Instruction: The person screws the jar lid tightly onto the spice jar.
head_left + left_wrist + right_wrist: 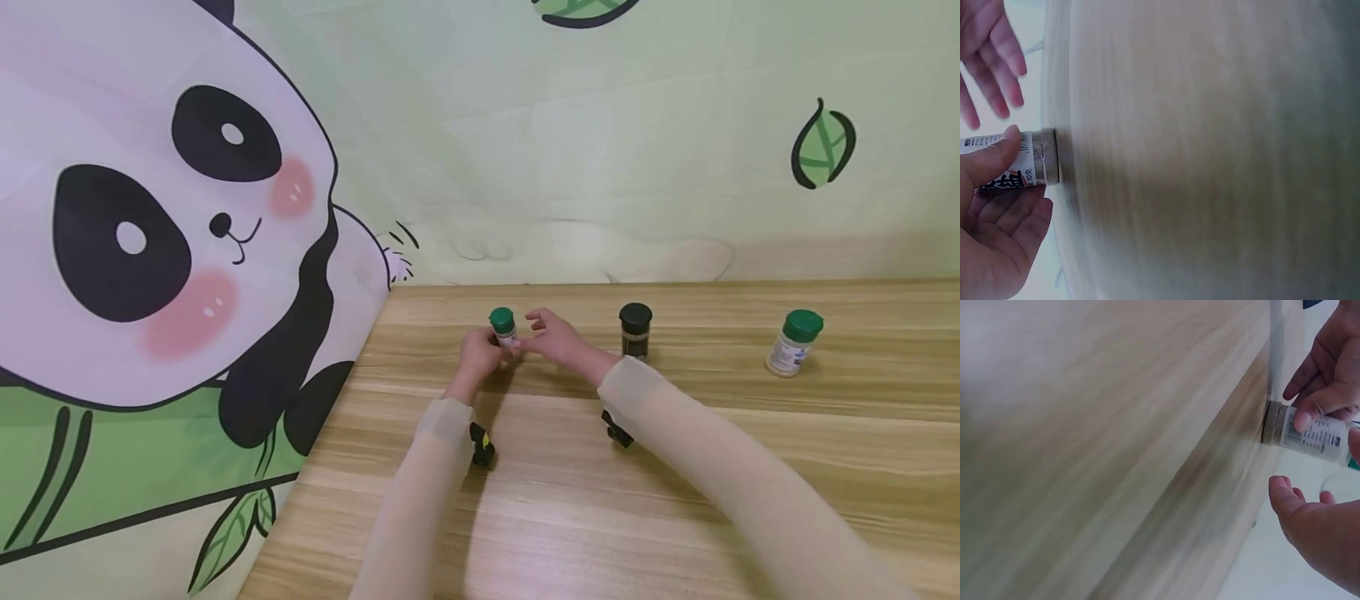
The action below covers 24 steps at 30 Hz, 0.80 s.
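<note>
A small seasoning shaker (504,332) with a green lid stands upright near the back left of the table. My left hand (480,358) grips it from the left, with the thumb across the label of the shaker (1025,165) and the fingers behind it. In the left wrist view its base is right at the wood. My right hand (558,337) is just right of the shaker with its fingers spread, its thumb tip close to the shaker. In the right wrist view, the fingers of the right hand (1316,531) are apart from the shaker (1310,432).
A black-lidded shaker (635,329) stands behind my right forearm, which partly overlaps it. Another green-lidded shaker (793,343) is farther right. The wooden table (555,500) ends at a panda-printed backdrop (525,167) behind and to the left.
</note>
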Each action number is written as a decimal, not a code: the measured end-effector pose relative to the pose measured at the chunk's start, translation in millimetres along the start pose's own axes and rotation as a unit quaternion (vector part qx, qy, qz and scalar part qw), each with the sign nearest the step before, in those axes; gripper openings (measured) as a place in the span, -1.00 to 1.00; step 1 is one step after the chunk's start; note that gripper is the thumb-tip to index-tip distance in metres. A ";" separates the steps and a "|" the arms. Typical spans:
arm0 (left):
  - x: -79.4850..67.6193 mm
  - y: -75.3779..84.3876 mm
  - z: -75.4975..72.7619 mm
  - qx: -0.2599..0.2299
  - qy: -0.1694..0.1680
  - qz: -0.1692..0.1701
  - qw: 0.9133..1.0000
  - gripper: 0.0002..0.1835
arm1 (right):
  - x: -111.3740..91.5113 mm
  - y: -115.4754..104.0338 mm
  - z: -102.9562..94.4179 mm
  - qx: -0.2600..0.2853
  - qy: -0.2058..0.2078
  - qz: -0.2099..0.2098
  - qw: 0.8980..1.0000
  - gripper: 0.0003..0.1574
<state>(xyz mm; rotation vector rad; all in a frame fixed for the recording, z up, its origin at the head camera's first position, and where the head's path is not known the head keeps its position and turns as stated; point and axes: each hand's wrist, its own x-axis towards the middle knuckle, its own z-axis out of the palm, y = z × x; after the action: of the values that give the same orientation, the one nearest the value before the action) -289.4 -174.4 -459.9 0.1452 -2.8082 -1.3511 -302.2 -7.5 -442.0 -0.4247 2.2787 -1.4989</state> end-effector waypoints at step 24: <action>0.4 1.4 3.5 -0.009 -0.012 -0.015 1.000 -0.63 | -122.6 40.0 -75.6 -0.090 -0.017 -0.067 0.994 -0.61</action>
<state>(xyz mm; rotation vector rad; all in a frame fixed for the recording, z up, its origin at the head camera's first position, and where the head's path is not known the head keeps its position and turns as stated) -290.1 -170.8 -461.0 0.1727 -2.8233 -1.3925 -231.1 123.7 -433.8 -0.6611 2.4093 -1.3380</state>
